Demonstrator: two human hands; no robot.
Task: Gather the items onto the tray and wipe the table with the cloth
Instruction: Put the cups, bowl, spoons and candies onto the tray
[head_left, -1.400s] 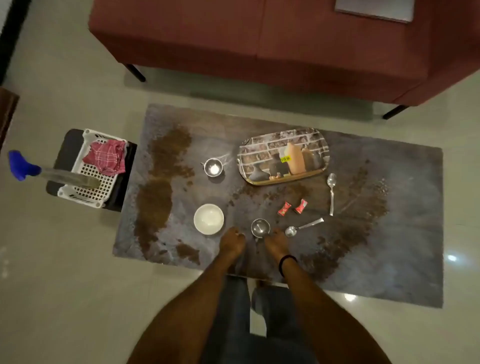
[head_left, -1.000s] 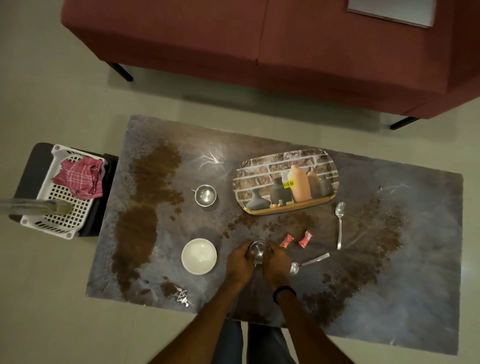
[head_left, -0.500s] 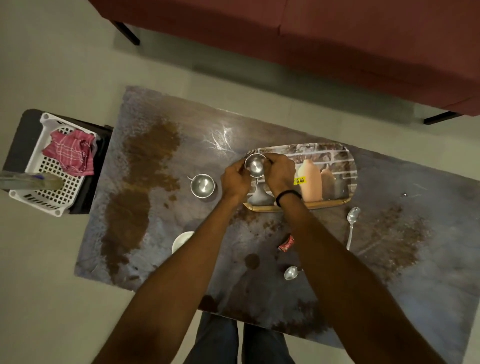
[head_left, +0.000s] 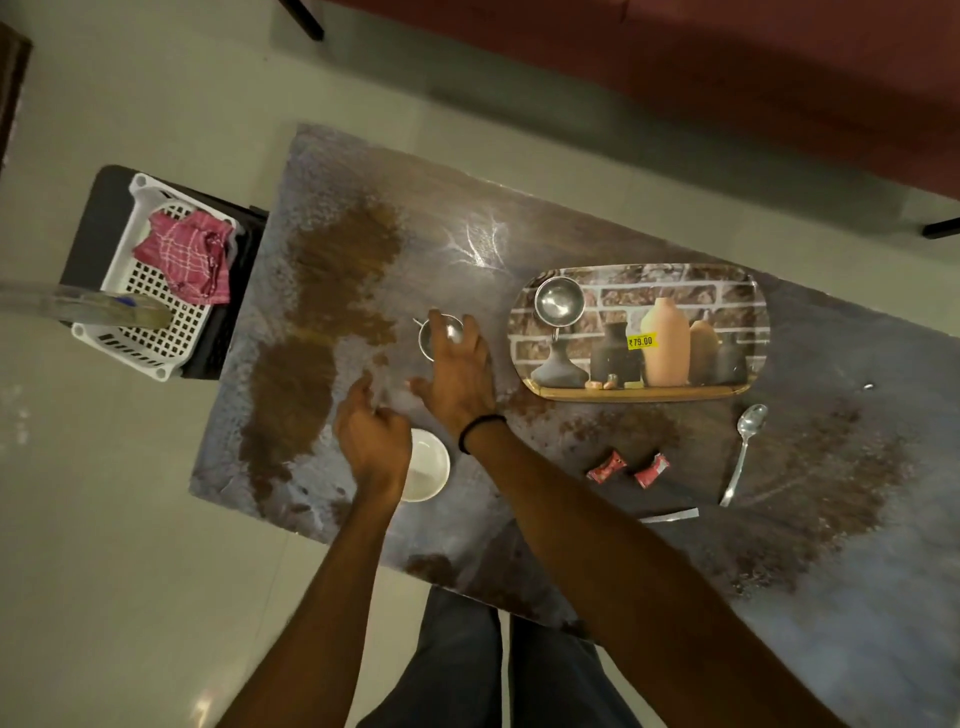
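The small steel cup (head_left: 559, 302) that was being carried by both hands a moment ago is now sitting on the left end of the tray (head_left: 727, 389), and both hands have been pulled away from it. The right hand (head_left: 457, 374) is being stretched over a second steel cup (head_left: 435, 338) on the desk (head_left: 519, 244). Its fingers are spread wide and are being laid over the cup's rim, but the grip is not closed on it. The left hand (head_left: 371, 439) is being held just above the desk, with its fingers loosely curled and nothing in its grip. A white bowl (head_left: 426, 465) is being partly hidden by this hand. Two red candies (head_left: 628, 468) are lying side by side to the right of the bowl. A spoon (head_left: 744, 452) is lying beyond them, below the tray's right end. Part of another spoon handle (head_left: 670, 515) is being hidden by the right arm. Big brown stains (head_left: 322, 332) are showing on the desk. The pink cloth (head_left: 187, 254) is lying in a white basket (head_left: 150, 358) on a dark stool beside the left end of the desk.
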